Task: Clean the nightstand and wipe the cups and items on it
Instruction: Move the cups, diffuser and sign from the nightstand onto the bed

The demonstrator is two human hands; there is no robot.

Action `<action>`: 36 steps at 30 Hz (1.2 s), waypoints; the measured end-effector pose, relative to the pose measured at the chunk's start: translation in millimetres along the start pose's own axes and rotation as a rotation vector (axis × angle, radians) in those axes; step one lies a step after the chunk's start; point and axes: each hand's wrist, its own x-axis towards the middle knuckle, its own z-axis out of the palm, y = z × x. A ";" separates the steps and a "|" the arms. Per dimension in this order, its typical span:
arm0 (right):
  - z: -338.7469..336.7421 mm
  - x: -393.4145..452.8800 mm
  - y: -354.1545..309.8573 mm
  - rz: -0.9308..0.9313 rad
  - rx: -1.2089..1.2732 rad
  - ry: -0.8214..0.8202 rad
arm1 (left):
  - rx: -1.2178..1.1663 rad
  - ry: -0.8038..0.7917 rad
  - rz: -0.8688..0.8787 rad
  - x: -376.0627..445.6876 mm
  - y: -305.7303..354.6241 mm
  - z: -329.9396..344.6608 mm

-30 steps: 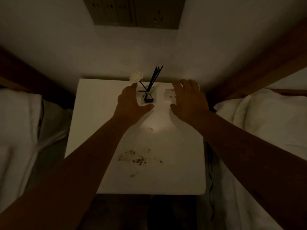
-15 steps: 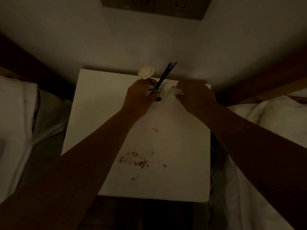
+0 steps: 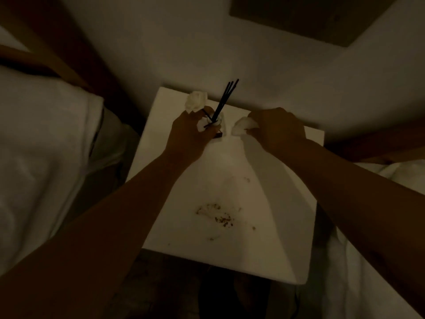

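Note:
A white square nightstand [image 3: 188,171] stands against the wall in dim light. Near its back edge my left hand [image 3: 190,134] grips a small glass reed diffuser [image 3: 217,122] with black sticks [image 3: 226,97] and a white flower [image 3: 195,101]. To the right, my right hand [image 3: 276,130] holds a small pale object [image 3: 241,126], a cup or glass as far as I can tell; my fingers hide most of it. Brown crumbs and a smear [image 3: 220,215] lie on the tabletop's front half.
White bedding [image 3: 41,157] lies to the left, and more bedding [image 3: 409,178] to the right. Wooden bed frames [image 3: 69,49] flank the nightstand. A switch panel [image 3: 310,17] sits on the wall above. Dark floor [image 3: 184,291] lies in front.
Both hands reached from open above the items to gripping them. The view has shifted, so the nightstand sits further right and tilted.

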 end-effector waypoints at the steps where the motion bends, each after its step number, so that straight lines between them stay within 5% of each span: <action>1: -2.7 2.1 -12.8 -0.034 -0.022 0.005 | -0.027 -0.001 -0.019 -4.3 -3.5 -11.4; 7: -9.4 14.7 -112.4 -0.261 -0.095 -0.015 | -0.014 0.126 -0.021 -44.3 -30.1 -101.2; 13: 3.0 19.2 -239.4 -0.446 -0.143 -0.084 | -0.156 0.343 -0.106 -102.1 -66.0 -199.1; 21: 29.0 1.4 -410.7 -0.752 -0.211 -0.103 | -0.060 0.690 -0.146 -204.0 -111.9 -306.1; 29: 68.1 -59.7 -534.3 -1.052 -0.279 -0.118 | 0.102 0.910 -0.302 -312.8 -162.2 -369.8; 36: 110.4 -98.1 -618.5 -1.185 -0.348 -0.138 | -0.017 1.082 -0.455 -366.7 -198.9 -408.9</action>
